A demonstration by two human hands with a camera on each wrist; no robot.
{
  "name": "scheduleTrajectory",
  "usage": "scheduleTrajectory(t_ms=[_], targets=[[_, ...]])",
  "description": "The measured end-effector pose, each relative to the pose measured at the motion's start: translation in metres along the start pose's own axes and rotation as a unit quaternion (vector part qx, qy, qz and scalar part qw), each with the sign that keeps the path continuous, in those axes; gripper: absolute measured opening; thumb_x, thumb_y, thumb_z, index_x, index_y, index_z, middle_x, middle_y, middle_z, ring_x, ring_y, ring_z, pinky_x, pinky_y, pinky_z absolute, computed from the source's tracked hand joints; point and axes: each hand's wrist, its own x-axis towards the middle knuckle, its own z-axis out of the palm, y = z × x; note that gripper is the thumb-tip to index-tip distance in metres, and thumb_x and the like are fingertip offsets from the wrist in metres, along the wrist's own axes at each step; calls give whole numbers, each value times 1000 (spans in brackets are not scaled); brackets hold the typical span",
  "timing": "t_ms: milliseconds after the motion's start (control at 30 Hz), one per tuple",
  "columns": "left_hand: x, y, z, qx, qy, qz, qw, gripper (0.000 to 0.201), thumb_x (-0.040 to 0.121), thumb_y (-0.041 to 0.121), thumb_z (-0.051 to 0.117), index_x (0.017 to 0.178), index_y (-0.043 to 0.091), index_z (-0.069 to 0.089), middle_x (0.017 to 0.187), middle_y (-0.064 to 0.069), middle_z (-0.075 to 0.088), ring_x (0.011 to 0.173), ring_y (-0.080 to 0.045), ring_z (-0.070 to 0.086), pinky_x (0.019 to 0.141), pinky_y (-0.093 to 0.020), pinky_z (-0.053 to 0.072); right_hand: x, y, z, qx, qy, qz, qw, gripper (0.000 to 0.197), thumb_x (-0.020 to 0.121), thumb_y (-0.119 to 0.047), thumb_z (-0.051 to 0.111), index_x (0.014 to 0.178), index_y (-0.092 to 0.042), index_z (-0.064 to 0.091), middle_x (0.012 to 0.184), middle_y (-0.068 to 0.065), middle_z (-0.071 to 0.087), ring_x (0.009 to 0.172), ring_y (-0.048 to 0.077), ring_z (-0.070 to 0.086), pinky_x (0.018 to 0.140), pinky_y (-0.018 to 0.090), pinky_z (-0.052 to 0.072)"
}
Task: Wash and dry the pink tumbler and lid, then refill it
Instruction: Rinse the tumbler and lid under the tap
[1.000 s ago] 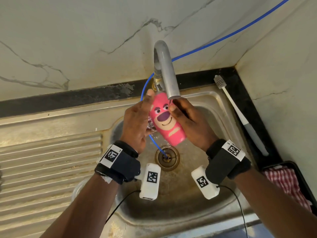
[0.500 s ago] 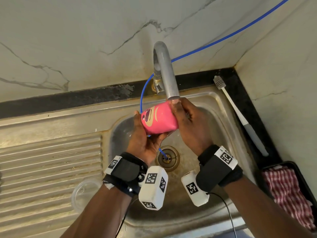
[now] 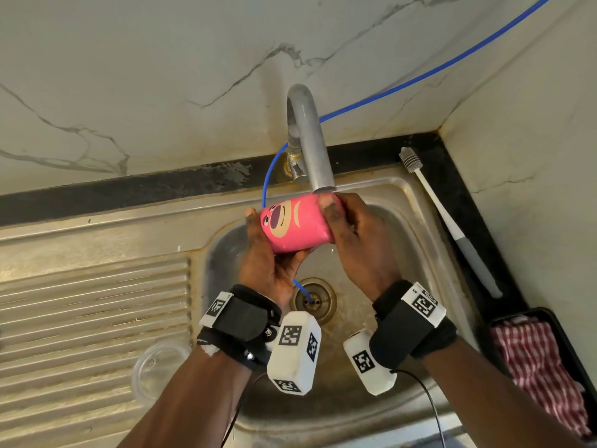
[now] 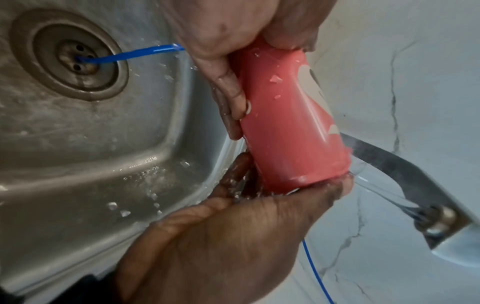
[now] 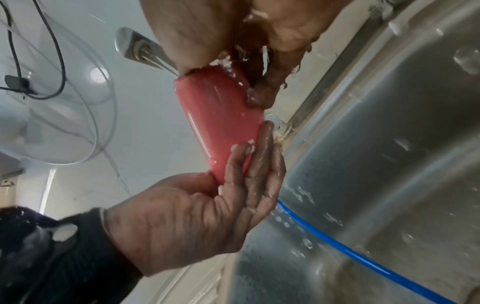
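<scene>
The pink tumbler (image 3: 297,224) with a bear face lies on its side just under the spout of the grey tap (image 3: 310,140), over the sink basin (image 3: 410,227). My left hand (image 3: 268,263) cradles and grips its closed end from below. My right hand (image 3: 358,240) grips the other end, thumb on top. The left wrist view shows water running from the tap onto the tumbler (image 4: 291,123) at my right hand (image 4: 233,236), with soap suds on the fingers. The clear lid (image 3: 160,367) lies on the ribbed drainboard at the left.
A thin blue tube (image 3: 268,176) runs down the wall and into the drain (image 3: 313,299). A white bottle brush (image 3: 452,227) lies on the black ledge at the right. A red checked cloth (image 3: 542,376) sits in a black tray at the lower right.
The tumbler has tipped from nearly upright to lying sideways under the spout. My left hand has moved from its side to beneath it; my right hand has stayed at the end by the tap.
</scene>
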Motion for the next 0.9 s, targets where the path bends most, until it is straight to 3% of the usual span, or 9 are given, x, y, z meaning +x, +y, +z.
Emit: scheduleTrajectory(t_ms=[100, 200, 267, 367, 467, 533, 633, 767, 900], targets=[[2, 10, -1, 76, -17, 30, 996, 60, 97, 67, 61, 124, 15, 73, 110, -16, 81, 92, -26, 81, 74, -39, 68, -4, 5, -9, 0, 10, 14, 1000, 42, 104, -55, 38, 110, -26, 68, 91, -12, 72, 88, -9, 67, 74, 10, 52], [6, 23, -5, 149, -45, 27, 987, 64, 92, 68, 66, 131, 18, 72, 112, -11, 81, 96, -24, 81, 73, -41, 66, -11, 14, -22, 84, -31, 80, 993, 42, 104, -51, 44, 108, -26, 76, 101, -7, 79, 95, 8, 75, 88, 41, 62], [7, 30, -7, 197, -78, 14, 977, 67, 89, 69, 69, 134, 19, 71, 116, -12, 80, 105, -29, 79, 81, -47, 66, -11, 19, -29, 24, -73, 62, 995, 34, 104, -50, 50, 112, -30, 77, 106, -12, 78, 101, 7, 73, 94, 49, 59], [7, 32, -9, 222, -158, 4, 962, 71, 88, 64, 72, 138, 13, 69, 127, -19, 75, 115, -38, 73, 102, -58, 58, -4, 15, -35, -34, -89, 19, 995, 36, 99, -44, 65, 133, -32, 66, 123, -18, 71, 117, -2, 64, 104, 42, 55], [6, 27, -8, 241, -201, 36, 949, 79, 87, 59, 76, 142, 4, 62, 130, -27, 71, 108, -40, 71, 101, -56, 56, 8, 1, -34, -42, -126, -63, 989, 55, 92, -37, 76, 143, -30, 54, 141, -12, 60, 129, 3, 57, 103, 34, 54], [5, 26, -6, 262, -230, 64, 935, 90, 82, 57, 84, 143, -2, 55, 133, -31, 67, 109, -43, 69, 101, -57, 54, 13, -7, -33, -77, -171, -118, 975, 59, 88, -35, 81, 140, -26, 56, 137, -10, 60, 123, 5, 60, 99, 30, 56], [6, 30, -5, 300, -252, 101, 915, 80, 83, 52, 82, 135, -4, 59, 126, -28, 71, 104, -40, 70, 93, -52, 57, 18, -16, -33, -141, -232, -141, 952, 43, 85, -33, 85, 123, -23, 68, 111, -16, 71, 100, -1, 66, 86, 24, 56], [7, 35, -11, 348, -230, 156, 896, 67, 95, 64, 62, 131, 7, 70, 119, -16, 78, 106, -33, 75, 92, -45, 60, 22, -21, -32, -141, -233, -134, 953, 33, 84, -29, 87, 113, -19, 76, 103, -9, 77, 92, 5, 71, 84, 30, 57], [11, 28, -21, 289, -95, 169, 937, 55, 104, 62, 52, 129, 16, 71, 123, -4, 78, 116, -30, 74, 91, -50, 62, 21, -27, -25, -106, -159, -128, 973, 23, 95, -31, 75, 115, -20, 75, 100, -11, 76, 91, 2, 70, 80, 17, 53]])
